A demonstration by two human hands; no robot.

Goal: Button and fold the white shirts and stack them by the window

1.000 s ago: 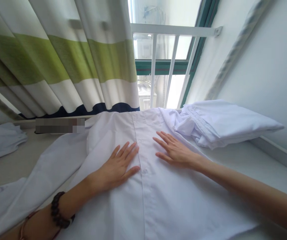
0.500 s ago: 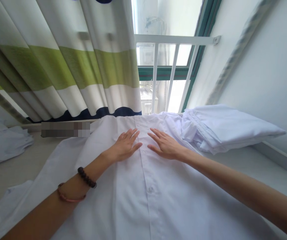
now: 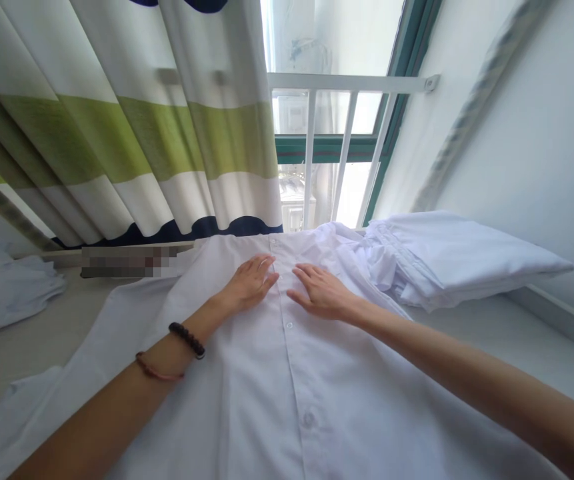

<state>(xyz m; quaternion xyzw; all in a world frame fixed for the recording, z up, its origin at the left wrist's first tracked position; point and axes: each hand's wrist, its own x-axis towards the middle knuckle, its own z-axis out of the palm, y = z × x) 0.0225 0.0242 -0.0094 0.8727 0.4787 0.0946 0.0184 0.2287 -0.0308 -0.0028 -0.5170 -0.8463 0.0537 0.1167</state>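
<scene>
- Centrally, a white shirt [image 3: 261, 373] lies beneath left hand [image 3: 250, 283] and right hand [image 3: 321, 291].
- Both palms down, fingers loosely extended.
- Frame left: pixelated object [image 3: 121, 263], unreadable.

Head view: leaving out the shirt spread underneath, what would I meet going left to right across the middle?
Crumpled white cloth → dark beaded bracelet → left hand → right hand → folded white cloth.
</scene>
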